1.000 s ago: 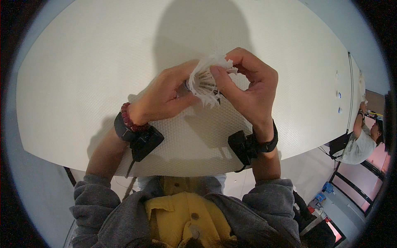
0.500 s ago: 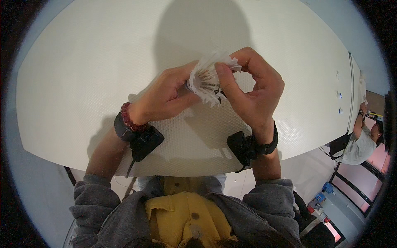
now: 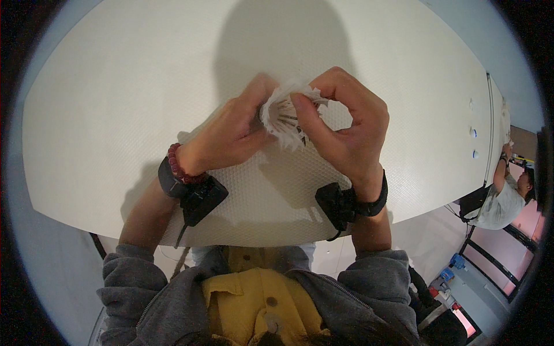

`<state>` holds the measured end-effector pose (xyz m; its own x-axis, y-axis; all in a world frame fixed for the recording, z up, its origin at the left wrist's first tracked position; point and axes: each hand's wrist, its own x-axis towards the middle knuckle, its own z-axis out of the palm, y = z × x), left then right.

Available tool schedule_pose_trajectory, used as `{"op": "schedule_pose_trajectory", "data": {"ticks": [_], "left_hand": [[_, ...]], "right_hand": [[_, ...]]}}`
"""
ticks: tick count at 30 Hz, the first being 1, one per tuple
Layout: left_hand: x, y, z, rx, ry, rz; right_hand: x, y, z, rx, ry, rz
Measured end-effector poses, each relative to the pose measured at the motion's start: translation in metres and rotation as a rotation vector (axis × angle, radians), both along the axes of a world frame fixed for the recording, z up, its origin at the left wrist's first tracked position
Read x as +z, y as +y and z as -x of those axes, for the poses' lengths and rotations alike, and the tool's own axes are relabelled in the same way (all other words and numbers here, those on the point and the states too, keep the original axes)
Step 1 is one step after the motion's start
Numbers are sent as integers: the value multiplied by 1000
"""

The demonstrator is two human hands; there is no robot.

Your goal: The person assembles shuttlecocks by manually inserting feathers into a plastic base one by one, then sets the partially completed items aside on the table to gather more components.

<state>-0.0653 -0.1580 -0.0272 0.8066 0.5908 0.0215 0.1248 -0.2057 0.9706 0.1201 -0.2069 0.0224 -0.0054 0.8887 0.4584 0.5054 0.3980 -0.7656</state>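
Shuttlecock: the white shuttlecock (image 3: pixel 281 118) is hanging between both hands over the table (image 3: pixel 138 69), a little toward 12 o'clock from the centre of the view. Its open mouth is facing the camera and about 3 o'clock; its narrow end is pointing toward about 9 o'clock.
Feathers: the feathers (image 3: pixel 291 140) are showing ragged, slightly blurred edges, and thin quills are fanning out inside.
Left hand: the left hand (image 3: pixel 228 132) is lying at the shuttlecock's 9 o'clock side; its grip is holding the narrow end, which the fingers are mostly hiding.
Right hand: the right hand (image 3: pixel 358 124) is standing at the 3 o'clock side; its grip is narrow, the thumb (image 3: pixel 314 120) and forefinger (image 3: pixel 340 83) pinching the feathered rim at about 1 o'clock.
Wrists: the left wrist is wearing a dark red bracelet (image 3: pixel 175 160); a black box (image 3: pixel 205 200) is sitting by it, and a second black box (image 3: pixel 334 206) is sitting by the right wrist.
Shadow: a rounded shadow (image 3: pixel 283 37) is falling on the table toward 12 o'clock.
Table edge: three small pieces (image 3: pixel 474 133), two showing blue, are lying near the 3 o'clock edge.
Clothes: a yellow shirt (image 3: pixel 259 297) and a grey jacket (image 3: pixel 369 294) are filling the 6 o'clock side.
Co-worker: a person in a pale top (image 3: pixel 501 206) is sitting toward 4 o'clock, well apart.
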Motion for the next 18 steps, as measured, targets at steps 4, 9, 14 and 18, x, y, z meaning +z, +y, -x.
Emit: {"op": "schedule_pose_trajectory", "data": {"ticks": [4, 9, 14, 18], "left_hand": [[-5, -1, 0, 18, -48, -27], [-6, -4, -3, 102, -158, -69], [5, -4, -3, 77, -117, -88], [6, -3, -2, 45, -96, -134]], "right_hand": [[-1, 1, -1, 7, 50, 16], [-3, 3, -2, -88, 194, -22], [-5, 1, -6, -74, 278, 89], [-4, 0, -10, -68, 230, 127]]}}
